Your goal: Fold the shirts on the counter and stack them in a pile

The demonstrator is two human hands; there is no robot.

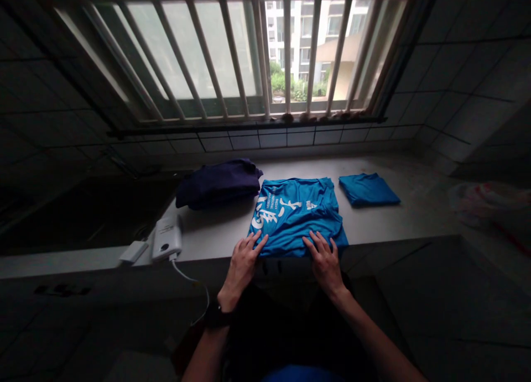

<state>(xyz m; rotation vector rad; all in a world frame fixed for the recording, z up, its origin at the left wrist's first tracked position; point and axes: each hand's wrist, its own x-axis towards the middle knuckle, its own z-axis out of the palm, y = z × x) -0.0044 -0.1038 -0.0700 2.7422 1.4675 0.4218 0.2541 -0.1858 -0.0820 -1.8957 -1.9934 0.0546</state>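
Note:
A blue T-shirt (pixel 296 210) with white lettering lies partly folded on the pale countertop (pixel 224 235), its near edge at the counter's front. My left hand (pixel 244 260) rests on its near left corner, fingers stretched out over the cloth. On the near right part of the shirt lies my right hand (pixel 326 260), fingers spread and flat. Neither hand grips the fabric. To the right sits a small folded blue cloth (pixel 368 189). A dark purple folded garment (pixel 219 183) is piled to the left of the shirt.
A white power bank (pixel 167 239) with a cable (pixel 191 278) hanging off the counter stands at the left, beside a small white box (pixel 134 252). Further left is a dark sink (pixel 83 210). A barred window (pixel 232 56) is behind; a plastic bag (pixel 485 202) lies at the right.

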